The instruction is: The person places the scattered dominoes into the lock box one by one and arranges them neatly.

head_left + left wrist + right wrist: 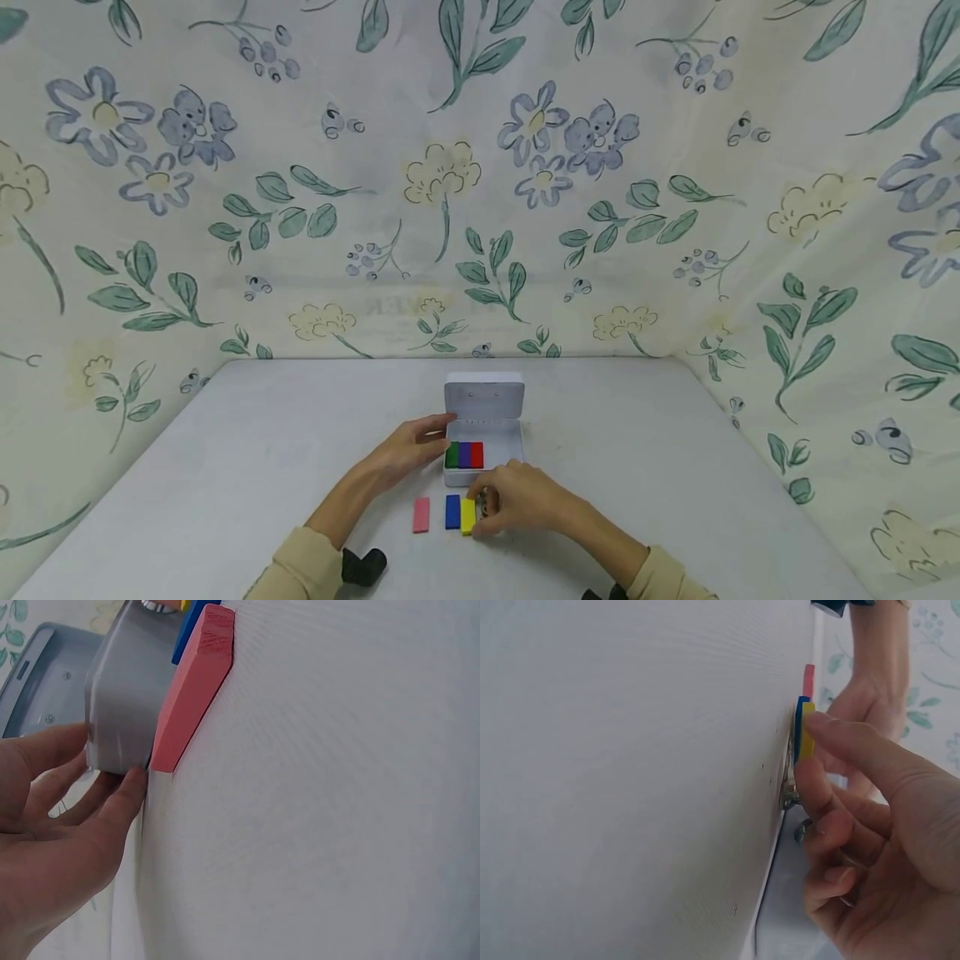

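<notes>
A small grey-white metal box stands with its hinged lid raised. Green, purple and red blocks stand side by side in its left part. My left hand holds the box at its left end, fingers bent against the wall. In front of the box, my right hand pinches a yellow block between thumb and index finger. Beside it, on the table, is a blue block. A pink block lies farther left.
A shiny metal piece, partly hidden by my right fingers, is next to the yellow block. The white tabletop reaches to a floral cloth behind. Dark wrist devices, one at my left cuff, show near the front.
</notes>
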Tool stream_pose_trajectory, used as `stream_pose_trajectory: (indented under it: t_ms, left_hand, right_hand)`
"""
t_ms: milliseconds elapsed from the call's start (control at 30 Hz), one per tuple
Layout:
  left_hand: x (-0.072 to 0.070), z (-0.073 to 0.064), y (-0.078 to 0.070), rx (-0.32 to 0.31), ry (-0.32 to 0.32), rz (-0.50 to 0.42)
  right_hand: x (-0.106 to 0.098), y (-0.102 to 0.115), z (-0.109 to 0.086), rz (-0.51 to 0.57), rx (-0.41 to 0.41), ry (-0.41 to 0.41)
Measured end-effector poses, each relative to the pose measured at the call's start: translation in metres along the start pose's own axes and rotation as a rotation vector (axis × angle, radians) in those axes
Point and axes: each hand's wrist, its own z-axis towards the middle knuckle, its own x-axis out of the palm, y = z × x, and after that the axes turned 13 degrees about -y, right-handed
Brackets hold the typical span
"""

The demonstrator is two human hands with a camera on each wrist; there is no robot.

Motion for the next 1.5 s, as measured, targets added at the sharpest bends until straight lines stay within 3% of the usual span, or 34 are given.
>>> stream_pose_trajectory:
  t_ms: [667, 1033, 1500]
  left_hand:
    - [0.000, -0.003, -0.002, -0.008, -0.015, -0.008]
    - [0.001, 0.000, -0.002, -0.022, -0.016, -0.011]
    - [0.001, 0.000, -0.001, -0.031, -0.005, -0.005]
  right_hand:
    - [-0.009, -0.007, -0.004, 0.066, -0.047, -0.020]
    - [-0.030, -0.014, -0.004, 0.063, -0.029, -0.086]
    - [-0.053, -0.032, 0.003, 0.029, -0.067, -0.196]
